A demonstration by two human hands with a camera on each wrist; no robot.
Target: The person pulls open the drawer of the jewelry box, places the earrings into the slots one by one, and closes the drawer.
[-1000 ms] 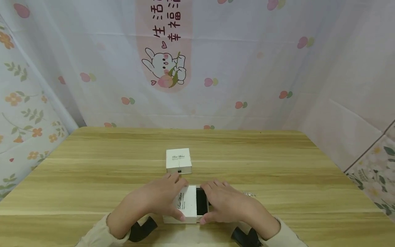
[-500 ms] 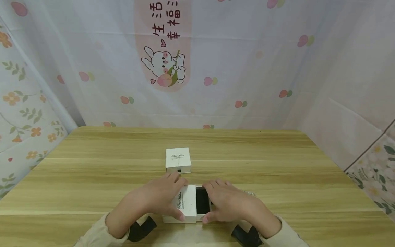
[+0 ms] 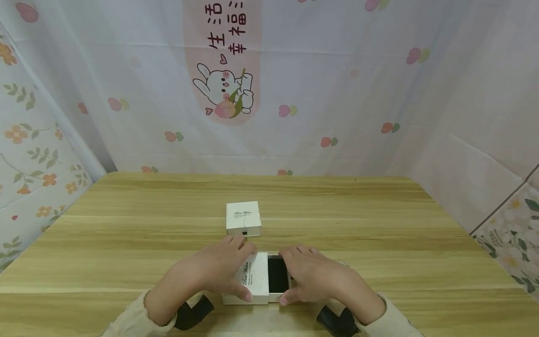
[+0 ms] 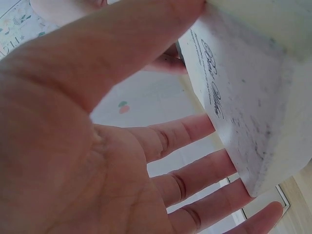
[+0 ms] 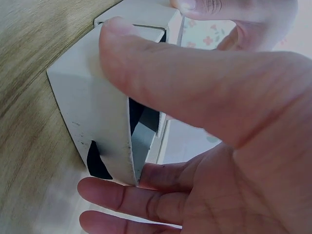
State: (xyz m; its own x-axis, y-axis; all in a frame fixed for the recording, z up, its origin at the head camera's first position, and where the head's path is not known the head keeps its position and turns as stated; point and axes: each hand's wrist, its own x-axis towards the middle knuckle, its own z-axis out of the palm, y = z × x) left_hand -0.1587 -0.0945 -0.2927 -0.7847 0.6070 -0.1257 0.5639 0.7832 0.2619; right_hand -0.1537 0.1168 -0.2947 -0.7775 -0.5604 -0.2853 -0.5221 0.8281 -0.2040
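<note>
A white slide-out gift box [image 3: 258,277] printed "Best Wishes" lies near the front of the table. My left hand [image 3: 219,269] grips its outer sleeve, thumb on the near side and fingers at the far side. The inner drawer [image 3: 274,297] sticks out to the right, its black lining showing. My right hand [image 3: 313,277] holds this drawer between thumb and fingers. In the right wrist view, the drawer's end [image 5: 83,102] carries a small black pull tab [image 5: 99,162]. The left wrist view has the sleeve's printed top [image 4: 234,92] against my fingertips.
A second white box [image 3: 243,217] with the same print stands just behind, closed. Something small and silvery [image 3: 344,264] peeks out behind my right hand. Black wrist mounts [image 3: 194,312] hang under both forearms. A printed curtain [image 3: 337,93] backs the wooden table [image 3: 126,210].
My right hand has shifted slightly right, drawing the drawer a little farther out of the sleeve. More black lining shows. My left hand has stayed in place on the sleeve.
</note>
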